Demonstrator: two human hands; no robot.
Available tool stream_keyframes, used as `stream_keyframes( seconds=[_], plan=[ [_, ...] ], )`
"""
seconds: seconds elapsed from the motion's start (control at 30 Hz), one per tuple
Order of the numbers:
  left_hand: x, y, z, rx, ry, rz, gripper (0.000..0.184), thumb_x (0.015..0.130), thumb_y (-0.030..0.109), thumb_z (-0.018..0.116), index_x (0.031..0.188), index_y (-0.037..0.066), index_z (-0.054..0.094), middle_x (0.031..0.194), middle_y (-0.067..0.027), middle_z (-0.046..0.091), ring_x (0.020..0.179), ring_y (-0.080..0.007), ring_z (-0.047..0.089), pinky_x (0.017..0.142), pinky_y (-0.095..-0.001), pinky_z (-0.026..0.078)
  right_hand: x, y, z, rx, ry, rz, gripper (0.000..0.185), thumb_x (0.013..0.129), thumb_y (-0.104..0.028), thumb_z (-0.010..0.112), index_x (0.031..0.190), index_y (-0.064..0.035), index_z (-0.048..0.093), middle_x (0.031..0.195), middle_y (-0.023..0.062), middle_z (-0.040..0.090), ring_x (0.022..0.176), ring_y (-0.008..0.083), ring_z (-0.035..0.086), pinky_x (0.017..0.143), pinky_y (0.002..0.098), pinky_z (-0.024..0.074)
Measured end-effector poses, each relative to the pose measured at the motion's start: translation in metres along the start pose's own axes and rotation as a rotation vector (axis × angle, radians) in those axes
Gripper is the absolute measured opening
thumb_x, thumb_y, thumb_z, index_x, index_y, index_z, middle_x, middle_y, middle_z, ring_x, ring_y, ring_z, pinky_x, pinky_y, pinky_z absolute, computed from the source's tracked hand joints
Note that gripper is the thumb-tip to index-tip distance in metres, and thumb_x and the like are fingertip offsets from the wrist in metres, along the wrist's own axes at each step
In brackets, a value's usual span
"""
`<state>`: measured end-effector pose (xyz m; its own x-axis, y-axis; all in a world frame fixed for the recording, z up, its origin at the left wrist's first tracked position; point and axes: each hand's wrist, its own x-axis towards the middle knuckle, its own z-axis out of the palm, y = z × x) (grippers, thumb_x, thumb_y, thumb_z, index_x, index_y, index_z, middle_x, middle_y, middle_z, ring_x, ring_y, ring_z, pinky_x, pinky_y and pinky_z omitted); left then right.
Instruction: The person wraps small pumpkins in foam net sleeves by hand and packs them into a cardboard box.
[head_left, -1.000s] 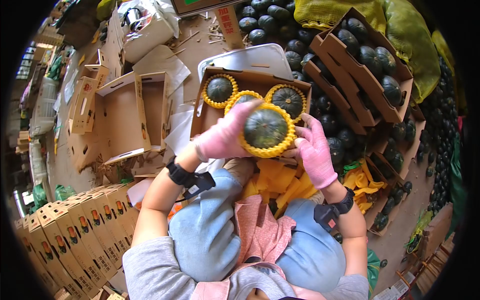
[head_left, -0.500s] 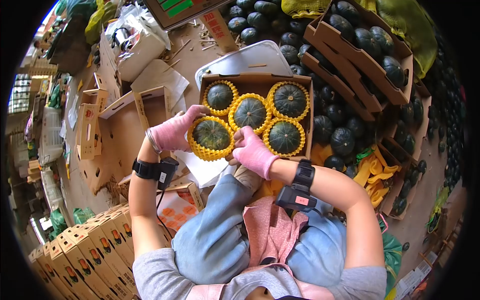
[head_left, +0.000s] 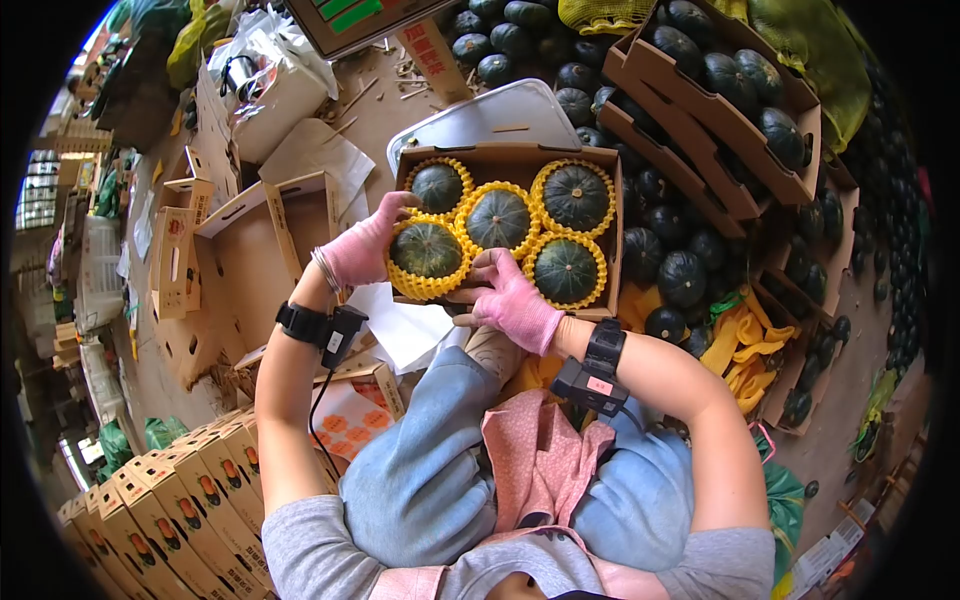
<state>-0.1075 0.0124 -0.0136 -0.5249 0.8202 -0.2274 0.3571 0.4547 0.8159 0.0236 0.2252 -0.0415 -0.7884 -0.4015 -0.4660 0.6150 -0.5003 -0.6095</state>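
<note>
A dark green kabocha squash [head_left: 427, 249] in a yellow foam net sleeve sits in the near left corner of a shallow cardboard box [head_left: 612, 157]. My left hand [head_left: 362, 245], in a pink glove, curls its fingers around that squash's left side, by the box wall. My right hand [head_left: 515, 305], gloved alike, lies at the box's near edge; its fingers are spread and reach left beside the same squash. Several more sleeved squashes fill the box, among them a middle one [head_left: 498, 219] and a near right one [head_left: 565, 270].
Behind the box stands a scale with a metal platform [head_left: 480, 118] and a lit display [head_left: 350, 15]. Loose squashes [head_left: 683, 278] and stacked cartons [head_left: 720, 110] are on the right. An open carton [head_left: 240, 270] lies left, above folded printed boxes [head_left: 170, 510]. Yellow foam sleeves [head_left: 745, 350] lie to the right.
The near left squash has shifted up and right into the box corner. My left hand has followed it; my right hand has moved slightly down and spread its fingers.
</note>
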Motion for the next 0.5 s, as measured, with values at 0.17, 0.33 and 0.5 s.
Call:
stream_keyframes(
  seconds=[0.17,0.33,0.5],
  plan=[
    [-0.006,-0.010,0.014,0.089,0.182,-0.023,0.092,0.064,0.002,0.082,0.131,0.011,0.021,0.113,-0.0109,0.049,0.110,-0.0224,0.049,0.094,-0.0322,0.044,-0.001,-0.006,0.002,-0.073,-0.035,0.067,0.061,0.076,0.013,0.046,0.126,-0.0125,0.022,0.128,0.0145,0.040,0.120,0.0314,0.048,0.086,0.0463,0.0529],
    [0.001,-0.005,0.020,0.171,0.184,-0.201,0.100,0.061,-0.011,0.067,0.143,0.017,0.016,0.128,-0.0230,0.042,0.115,-0.0399,0.050,0.094,-0.0418,0.045,-0.001,-0.009,0.005,-0.100,-0.030,0.107,0.064,0.077,0.013,0.048,0.128,-0.0135,0.021,0.130,0.0150,0.039,0.120,0.0303,0.049,0.087,0.0468,0.0519],
    [0.008,-0.011,0.022,0.152,0.231,-0.213,0.108,0.058,-0.014,0.065,0.146,0.020,0.011,0.132,-0.0239,0.036,0.116,-0.0423,0.048,0.094,-0.0427,0.045,0.002,-0.006,-0.004,0.028,-0.077,0.105,0.066,0.077,0.014,0.052,0.128,-0.0131,0.019,0.137,0.0148,0.031,0.122,0.0339,0.047,0.087,0.0503,0.0515]
  ],
)
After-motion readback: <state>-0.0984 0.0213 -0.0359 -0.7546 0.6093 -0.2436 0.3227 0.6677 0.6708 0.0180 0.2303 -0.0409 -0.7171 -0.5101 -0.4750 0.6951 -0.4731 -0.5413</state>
